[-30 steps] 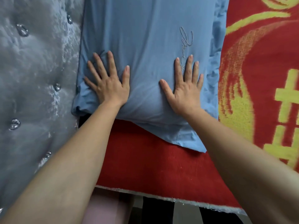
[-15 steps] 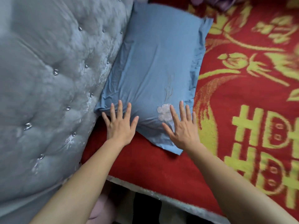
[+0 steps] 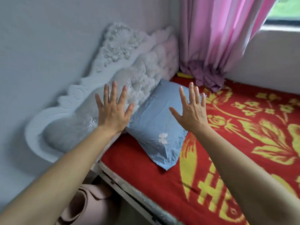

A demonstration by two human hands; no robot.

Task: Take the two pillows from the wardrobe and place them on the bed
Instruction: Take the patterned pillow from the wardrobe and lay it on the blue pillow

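Observation:
A light blue pillow (image 3: 155, 125) with a small white bow lies on the bed (image 3: 235, 143), leaning against the tufted headboard (image 3: 123, 88). The bed has a red cover with yellow flowers and characters. My left hand (image 3: 113, 111) hovers above the pillow's left edge, fingers spread, holding nothing. My right hand (image 3: 190, 109) hovers over the pillow's right side, also spread and empty. Neither hand touches the pillow. Only one pillow is in view; the wardrobe is out of sight.
A pale wall (image 3: 48, 46) stands behind the carved headboard. Pink curtains (image 3: 219, 38) hang at the far corner beside a window (image 3: 284, 12), their ends bunched on the bed. A pinkish bag-like object (image 3: 84, 203) sits on the floor by the bed frame (image 3: 138, 200).
Both hands lifted off the blue pillow and rose with fingers spread. The view pulled back and tilted up, bringing the headboard, curtain and window into sight.

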